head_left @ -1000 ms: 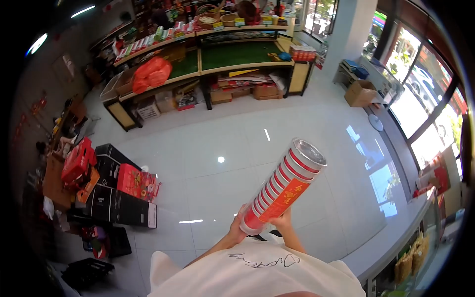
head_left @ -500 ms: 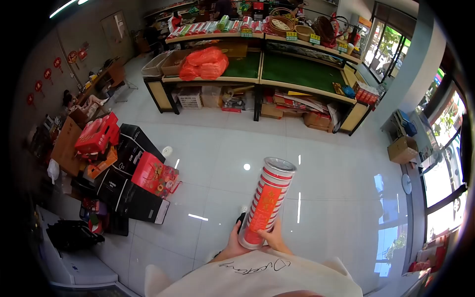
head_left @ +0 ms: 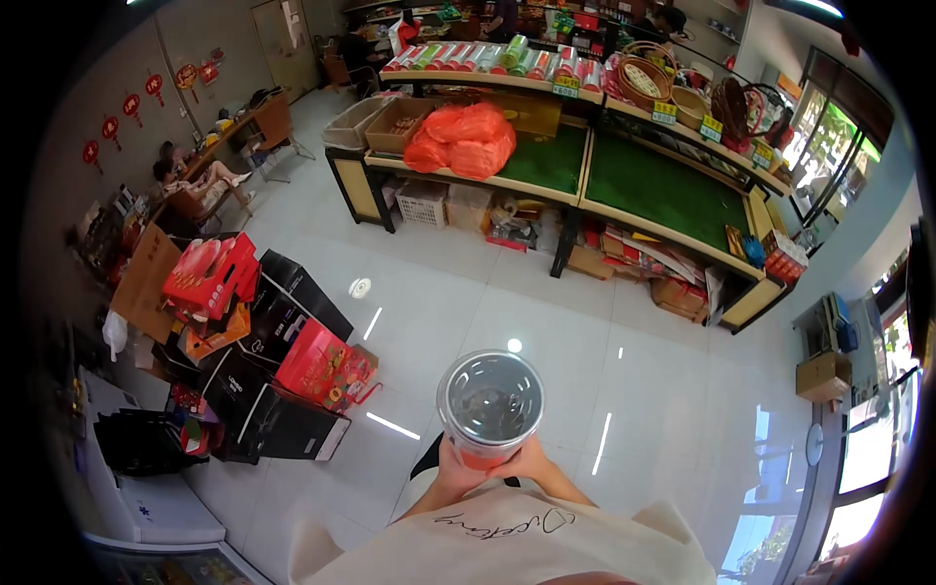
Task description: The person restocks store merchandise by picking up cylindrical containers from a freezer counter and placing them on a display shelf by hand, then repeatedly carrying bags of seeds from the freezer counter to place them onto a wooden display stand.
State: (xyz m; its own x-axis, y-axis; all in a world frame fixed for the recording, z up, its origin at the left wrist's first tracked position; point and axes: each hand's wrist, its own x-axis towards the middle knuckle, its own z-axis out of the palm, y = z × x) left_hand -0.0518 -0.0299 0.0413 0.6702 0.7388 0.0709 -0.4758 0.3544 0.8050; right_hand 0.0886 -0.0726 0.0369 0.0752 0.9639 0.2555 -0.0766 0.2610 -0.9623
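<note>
A tall cylindrical canister [head_left: 490, 398] stands nearly upright in front of my body, so I look down on its round, shiny silver-rimmed lid. Its side is mostly hidden below the lid; a strip of red shows under the rim. My left hand [head_left: 458, 475] wraps round the canister's left side. On the other side my right hand [head_left: 526, 462] grips it, fingers partly hidden behind it. Both hands are close to my light-coloured top.
Ahead stands a display shelf [head_left: 468, 174] with a red plastic bag [head_left: 463, 141], baskets and rows of similar canisters. Stacked black cartons [head_left: 292, 414] and red gift boxes [head_left: 210, 276] are at left. Seated people [head_left: 195, 180] are farther back. Windows line the right.
The canister has swung from leaning, with its red label visible, to nearly upright with its lid facing me. My hands stay on it. The view has turned left.
</note>
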